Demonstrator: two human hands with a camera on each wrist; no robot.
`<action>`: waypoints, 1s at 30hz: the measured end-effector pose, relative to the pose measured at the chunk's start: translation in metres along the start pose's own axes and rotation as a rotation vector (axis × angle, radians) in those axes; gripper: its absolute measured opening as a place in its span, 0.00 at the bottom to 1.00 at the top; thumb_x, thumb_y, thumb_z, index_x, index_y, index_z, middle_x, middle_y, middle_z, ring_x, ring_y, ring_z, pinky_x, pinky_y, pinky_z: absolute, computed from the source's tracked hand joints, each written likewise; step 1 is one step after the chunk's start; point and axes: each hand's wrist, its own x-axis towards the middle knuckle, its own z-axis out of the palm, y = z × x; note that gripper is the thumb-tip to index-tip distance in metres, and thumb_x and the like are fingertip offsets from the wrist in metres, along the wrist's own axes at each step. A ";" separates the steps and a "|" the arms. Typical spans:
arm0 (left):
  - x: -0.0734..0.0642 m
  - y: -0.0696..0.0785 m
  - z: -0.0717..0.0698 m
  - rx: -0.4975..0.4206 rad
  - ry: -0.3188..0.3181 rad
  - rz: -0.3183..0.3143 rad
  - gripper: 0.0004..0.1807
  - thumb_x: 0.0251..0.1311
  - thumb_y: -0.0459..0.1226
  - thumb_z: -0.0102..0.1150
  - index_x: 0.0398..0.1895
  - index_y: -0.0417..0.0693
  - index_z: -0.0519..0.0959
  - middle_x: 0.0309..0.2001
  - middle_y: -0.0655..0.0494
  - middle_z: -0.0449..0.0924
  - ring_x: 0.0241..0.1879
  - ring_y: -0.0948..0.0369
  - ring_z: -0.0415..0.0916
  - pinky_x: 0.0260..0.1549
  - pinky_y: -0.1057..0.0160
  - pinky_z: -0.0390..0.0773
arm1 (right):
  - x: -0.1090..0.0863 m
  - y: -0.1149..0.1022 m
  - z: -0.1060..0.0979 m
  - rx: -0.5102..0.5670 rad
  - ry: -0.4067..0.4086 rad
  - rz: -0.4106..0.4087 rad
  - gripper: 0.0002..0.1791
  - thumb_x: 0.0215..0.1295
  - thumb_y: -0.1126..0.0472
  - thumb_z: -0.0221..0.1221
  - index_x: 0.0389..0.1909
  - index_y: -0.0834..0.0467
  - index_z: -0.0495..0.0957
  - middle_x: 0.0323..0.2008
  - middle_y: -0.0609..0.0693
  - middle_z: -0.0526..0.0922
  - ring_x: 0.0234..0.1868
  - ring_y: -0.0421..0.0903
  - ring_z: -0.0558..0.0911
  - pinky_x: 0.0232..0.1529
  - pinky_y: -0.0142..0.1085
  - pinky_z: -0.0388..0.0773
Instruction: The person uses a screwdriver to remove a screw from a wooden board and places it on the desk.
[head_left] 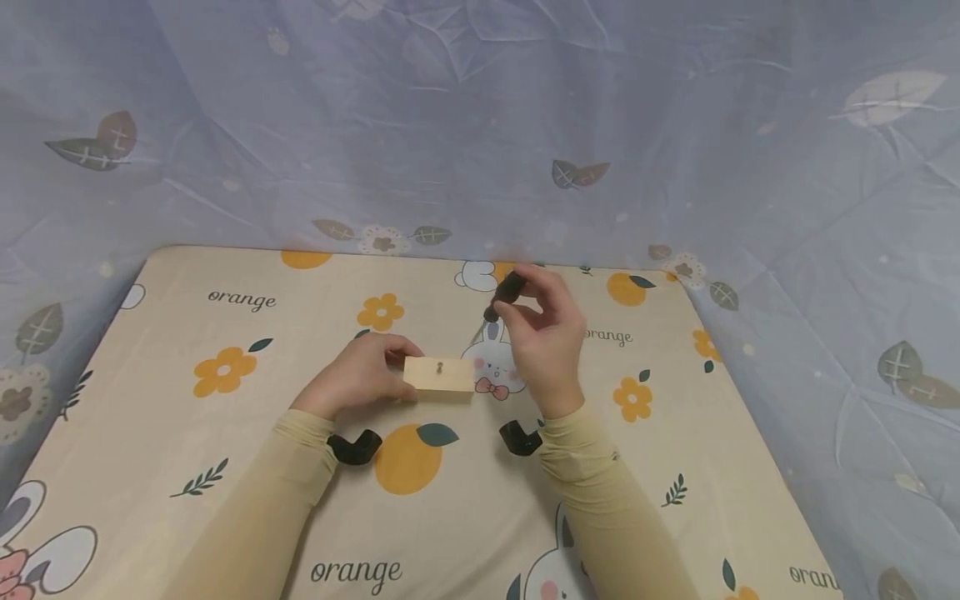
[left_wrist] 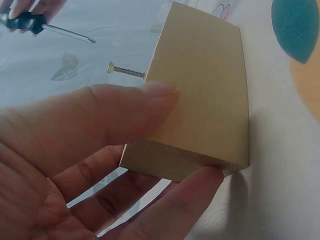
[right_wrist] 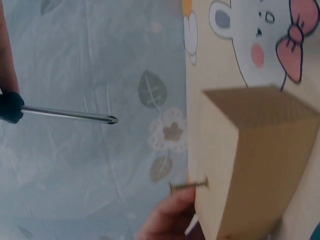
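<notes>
A pale wooden block (head_left: 442, 384) lies on the patterned cloth, gripped at its left end by my left hand (head_left: 360, 377). In the left wrist view the thumb rests along one broad face of the block (left_wrist: 200, 85), and other fingers bear on its end and far side. A screw (left_wrist: 127, 71) stands partly sunk in the block's top face, its head and much of the thread exposed. My right hand (head_left: 553, 337) holds a screwdriver by its dark handle (head_left: 510, 289), above and right of the block. The screwdriver's cross-shaped tip (right_wrist: 113, 120) is apart from the screw.
The cloth (head_left: 247, 508) is cream, printed with oranges, flowers and rabbits, and covers the table. Blue-grey patterned sheeting (head_left: 450, 125) hangs behind and at both sides. Black devices (head_left: 356, 447) are worn at both wrists, above the cloth.
</notes>
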 end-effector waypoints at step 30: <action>0.000 -0.004 0.000 -0.019 0.024 0.031 0.27 0.44 0.37 0.86 0.52 0.51 0.90 0.47 0.52 0.90 0.51 0.54 0.82 0.55 0.54 0.78 | -0.013 0.001 0.027 -0.033 -0.247 -0.024 0.25 0.61 0.81 0.68 0.60 0.67 0.82 0.53 0.62 0.84 0.48 0.51 0.85 0.49 0.42 0.90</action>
